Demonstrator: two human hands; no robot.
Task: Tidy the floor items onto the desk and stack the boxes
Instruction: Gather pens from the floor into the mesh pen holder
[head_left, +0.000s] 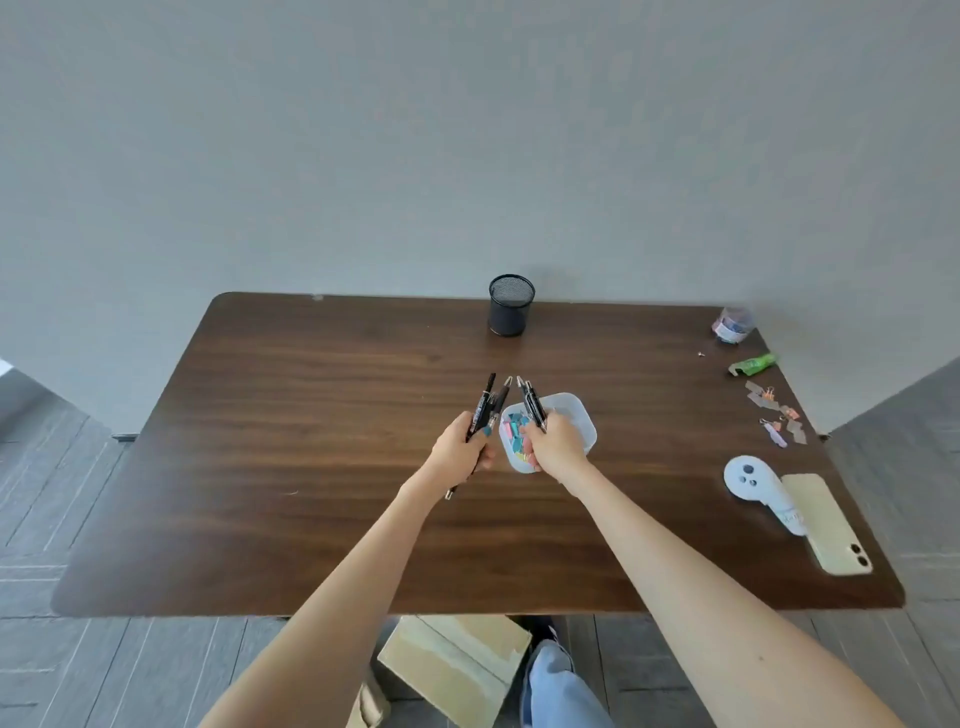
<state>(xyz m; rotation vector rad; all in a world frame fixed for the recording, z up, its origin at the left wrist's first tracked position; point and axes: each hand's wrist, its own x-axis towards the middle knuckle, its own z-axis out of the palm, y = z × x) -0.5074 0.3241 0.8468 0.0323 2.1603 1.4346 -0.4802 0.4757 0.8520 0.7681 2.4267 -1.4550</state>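
- At 6 o'clock, beside my leg, a cardboard box (457, 670) is lying on the floor under the near edge of the worktop (260, 519), so I am judging the stacking not yet done.
- Both my arms are reaching out over the worktop toward 12 o'clock, converging slightly.
- My left hand (462, 441) is curling tightly round a left pen bundle (485, 402), tips pointing to 12 o'clock.
- My right hand (558, 441), just beside it at 3 o'clock, is gripping a right pen bundle (532, 405) over a clear tub (579, 410) of coloured clips; whether it is touching the tub I cannot tell.
- At 12 o'clock a mesh pen cup (511, 305) is standing with no pens showing.
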